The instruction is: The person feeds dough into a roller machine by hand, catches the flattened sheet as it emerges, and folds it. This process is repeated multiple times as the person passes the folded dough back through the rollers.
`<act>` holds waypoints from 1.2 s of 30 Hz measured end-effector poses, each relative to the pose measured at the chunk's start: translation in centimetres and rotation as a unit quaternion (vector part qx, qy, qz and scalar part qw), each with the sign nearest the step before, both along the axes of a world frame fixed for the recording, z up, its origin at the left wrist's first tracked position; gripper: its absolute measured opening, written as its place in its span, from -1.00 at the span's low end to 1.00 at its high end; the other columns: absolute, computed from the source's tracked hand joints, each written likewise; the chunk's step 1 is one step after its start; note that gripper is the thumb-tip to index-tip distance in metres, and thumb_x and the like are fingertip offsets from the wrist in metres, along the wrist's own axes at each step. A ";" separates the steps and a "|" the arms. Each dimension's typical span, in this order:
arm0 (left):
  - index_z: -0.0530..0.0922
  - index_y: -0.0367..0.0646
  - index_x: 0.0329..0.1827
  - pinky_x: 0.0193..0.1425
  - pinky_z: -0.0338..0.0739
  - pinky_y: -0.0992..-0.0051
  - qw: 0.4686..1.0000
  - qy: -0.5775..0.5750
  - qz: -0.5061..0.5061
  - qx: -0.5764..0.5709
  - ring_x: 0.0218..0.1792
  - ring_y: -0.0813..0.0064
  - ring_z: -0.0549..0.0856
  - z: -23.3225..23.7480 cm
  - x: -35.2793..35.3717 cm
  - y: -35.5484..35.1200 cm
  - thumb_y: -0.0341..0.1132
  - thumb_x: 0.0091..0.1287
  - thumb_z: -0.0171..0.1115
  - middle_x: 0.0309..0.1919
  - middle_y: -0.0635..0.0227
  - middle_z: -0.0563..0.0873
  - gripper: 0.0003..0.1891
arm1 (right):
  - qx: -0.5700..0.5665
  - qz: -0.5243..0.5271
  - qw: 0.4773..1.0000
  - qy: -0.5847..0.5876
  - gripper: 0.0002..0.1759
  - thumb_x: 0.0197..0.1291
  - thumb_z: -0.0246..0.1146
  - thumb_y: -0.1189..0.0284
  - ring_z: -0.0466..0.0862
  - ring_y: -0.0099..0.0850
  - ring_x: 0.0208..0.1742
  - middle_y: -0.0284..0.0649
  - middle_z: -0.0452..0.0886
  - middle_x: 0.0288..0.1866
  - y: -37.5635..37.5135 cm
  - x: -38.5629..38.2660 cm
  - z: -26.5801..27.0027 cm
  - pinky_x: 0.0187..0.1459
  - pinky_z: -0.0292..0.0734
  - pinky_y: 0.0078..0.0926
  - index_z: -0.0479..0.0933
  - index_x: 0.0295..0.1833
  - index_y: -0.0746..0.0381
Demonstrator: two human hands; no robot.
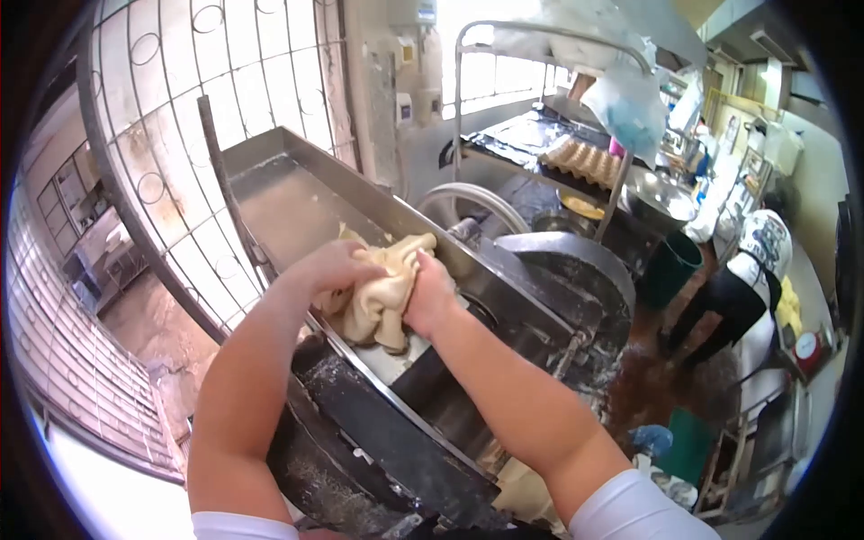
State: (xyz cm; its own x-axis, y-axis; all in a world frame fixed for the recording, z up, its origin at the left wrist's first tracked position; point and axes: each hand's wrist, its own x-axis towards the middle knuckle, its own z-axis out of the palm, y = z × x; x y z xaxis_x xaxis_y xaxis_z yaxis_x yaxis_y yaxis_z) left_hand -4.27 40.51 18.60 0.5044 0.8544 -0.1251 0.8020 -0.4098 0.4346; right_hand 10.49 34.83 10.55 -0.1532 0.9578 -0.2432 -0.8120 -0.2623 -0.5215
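Observation:
A crumpled, folded mass of pale yellow dough [382,301] is bunched between my two hands over the metal machine. My left hand [340,268] grips its left side, fingers curled over the top. On the right side, my right hand [430,292] clasps the dough, with the thumb near its upper edge. Beyond the dough runs a long metal trough [292,202], its bottom dusted or smeared with something pale. Below my hands lies the dark body of the machine [360,423]. More pale dough [525,495] shows low down, beside my right forearm.
Barred gates [216,90] stand close on the left. At the machine's right are a wheel [477,202] and a curved guard [567,247]. A rack holds egg trays [580,162]. A dark green bin [670,270] stands near a bending person [742,279]; a red dial scale [807,349] is far right.

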 end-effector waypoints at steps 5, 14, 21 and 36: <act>0.48 -0.34 0.23 0.20 0.46 0.40 0.992 -0.122 0.014 -0.020 0.11 0.25 0.63 -0.2 -0.4 0.3 0.08 0.04 0.41 0.10 0.01 0.62 -0.21 | 0.041 -0.030 0.999 0.016 -0.51 0.37 -0.19 0.23 0.52 -0.19 0.21 -0.07 0.54 0.17 1.2 0.4 -0.9 0.32 0.33 -0.19 0.38 0.23 0.29; 0.49 -0.26 0.24 0.20 0.44 0.49 0.996 -0.041 -0.071 -0.017 0.06 0.41 0.62 0.7 0.0 -1.3 -0.10 0.08 0.41 0.03 0.16 0.65 -0.33 | 0.013 -0.003 0.998 -0.064 -0.53 0.32 0.07 0.04 0.59 -0.32 -0.01 -0.21 0.61 0.00 -0.3 0.6 0.5 0.08 0.40 -0.26 0.46 0.16 0.13; 0.58 -0.32 0.05 -0.02 0.53 0.51 0.940 -0.283 -0.006 -0.191 -0.13 0.49 0.65 -0.7 -1.1 1.5 -0.32 0.19 0.23 -0.15 0.28 0.69 -0.62 | 0.012 -0.038 0.985 -0.167 -0.59 0.20 0.29 0.26 0.66 -0.37 -0.10 -0.25 0.61 0.00 -0.2 0.0 -0.1 -0.12 0.57 -0.29 0.45 0.12 0.15; 0.58 -0.25 -0.02 -0.05 0.56 0.25 0.899 -0.400 0.169 0.055 -0.15 0.36 0.68 3.5 -3.2 10.6 -0.21 0.33 0.10 -0.14 0.13 0.69 -0.68 | 0.041 -0.060 0.974 -0.216 -0.62 0.21 0.14 0.51 0.66 -0.29 -0.12 -0.15 0.60 -0.02 1.6 -1.6 0.1 -0.25 0.62 -0.30 0.40 0.16 0.23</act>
